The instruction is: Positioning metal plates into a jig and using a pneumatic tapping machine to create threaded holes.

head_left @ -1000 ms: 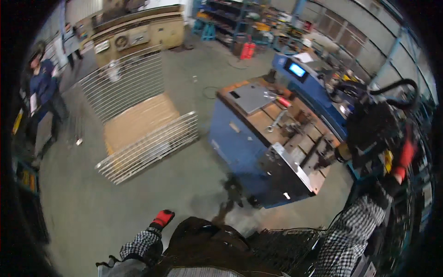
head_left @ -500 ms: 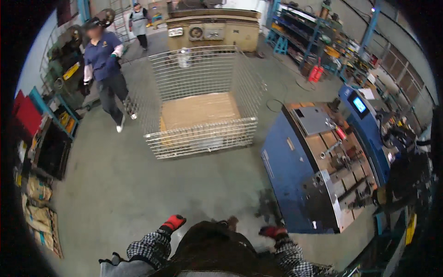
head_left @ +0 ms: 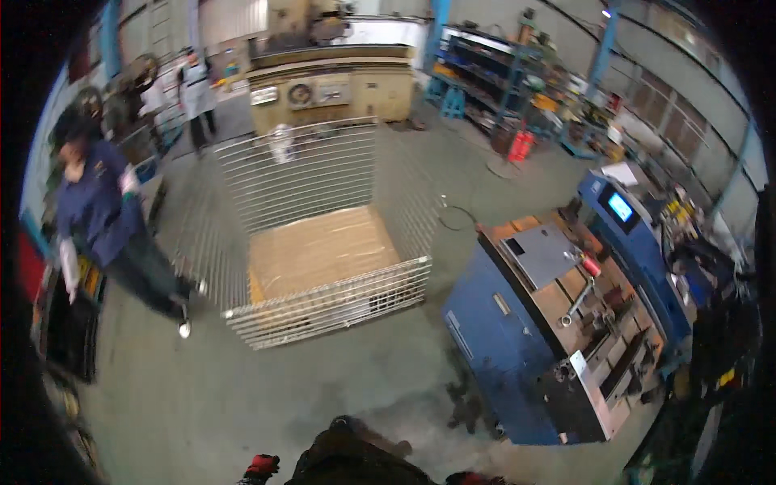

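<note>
Only the red-gloved tip of my left hand (head_left: 260, 466) shows at the bottom edge, over the bare concrete floor. A sliver of red glove from my right hand (head_left: 470, 479) peeks in at the bottom edge too, near the foot of a blue machine (head_left: 485, 331). Neither hand touches anything I can see, and the fingers are hidden. A dark shape, my own body, fills the space between them. A wire mesh cage (head_left: 323, 303) with a cardboard floor stands ahead on the floor.
A person in blue work clothes (head_left: 105, 226) walks at the left beside the cage. Another person in white (head_left: 194, 89) stands far back. A beige machine (head_left: 339, 89), shelving, and a red extinguisher (head_left: 521, 145) line the back. Black crates (head_left: 69, 339) sit at the left.
The view has swung left, away from the black equipment at the right. Both arms have dropped toward the bottom edge. The person in blue has walked closer along the cage.
</note>
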`<move>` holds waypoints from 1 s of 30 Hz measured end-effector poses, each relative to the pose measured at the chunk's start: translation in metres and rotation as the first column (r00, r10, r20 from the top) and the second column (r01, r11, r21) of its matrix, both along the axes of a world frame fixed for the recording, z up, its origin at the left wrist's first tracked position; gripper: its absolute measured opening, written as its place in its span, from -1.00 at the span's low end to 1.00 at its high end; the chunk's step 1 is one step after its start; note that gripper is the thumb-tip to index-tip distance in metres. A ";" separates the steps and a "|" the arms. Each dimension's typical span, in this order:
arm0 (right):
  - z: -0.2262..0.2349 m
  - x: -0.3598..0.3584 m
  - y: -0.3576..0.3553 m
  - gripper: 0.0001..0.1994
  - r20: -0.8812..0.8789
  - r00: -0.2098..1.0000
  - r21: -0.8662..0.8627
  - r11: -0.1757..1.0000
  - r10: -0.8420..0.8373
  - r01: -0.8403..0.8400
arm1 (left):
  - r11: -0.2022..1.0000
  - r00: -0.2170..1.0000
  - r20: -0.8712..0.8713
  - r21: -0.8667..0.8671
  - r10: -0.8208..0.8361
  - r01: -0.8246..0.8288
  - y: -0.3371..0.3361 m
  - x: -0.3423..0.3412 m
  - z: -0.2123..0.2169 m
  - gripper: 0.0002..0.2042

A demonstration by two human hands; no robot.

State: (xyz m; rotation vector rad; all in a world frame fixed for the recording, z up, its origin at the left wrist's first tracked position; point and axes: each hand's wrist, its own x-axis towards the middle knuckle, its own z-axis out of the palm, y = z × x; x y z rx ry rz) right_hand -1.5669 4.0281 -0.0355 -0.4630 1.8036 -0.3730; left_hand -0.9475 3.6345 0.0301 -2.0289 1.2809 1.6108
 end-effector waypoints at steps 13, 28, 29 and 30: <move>-0.019 -0.128 -0.259 -0.68 0.118 0.718 -0.136 0.705 -0.686 0.696 | 0.551 0.604 -0.112 -0.565 -0.789 0.614 -0.564 -0.566 -0.083 -0.52; 0.213 -0.694 -0.509 0.38 -0.645 0.048 -0.698 0.614 -0.763 0.370 | 0.146 -0.255 -0.186 -0.975 -0.949 0.166 -0.504 -1.522 0.131 0.22; 0.220 -0.728 -0.517 0.45 -0.687 0.066 -0.651 0.654 -0.723 0.384 | 0.113 -0.273 -0.146 -0.985 -0.951 0.133 -0.498 -1.578 0.139 0.21; 0.220 -0.758 -0.523 0.50 -0.721 0.099 -0.603 0.690 -0.686 0.400 | -0.003 -0.285 -0.038 -0.990 -0.958 0.142 -0.486 -1.633 0.149 0.22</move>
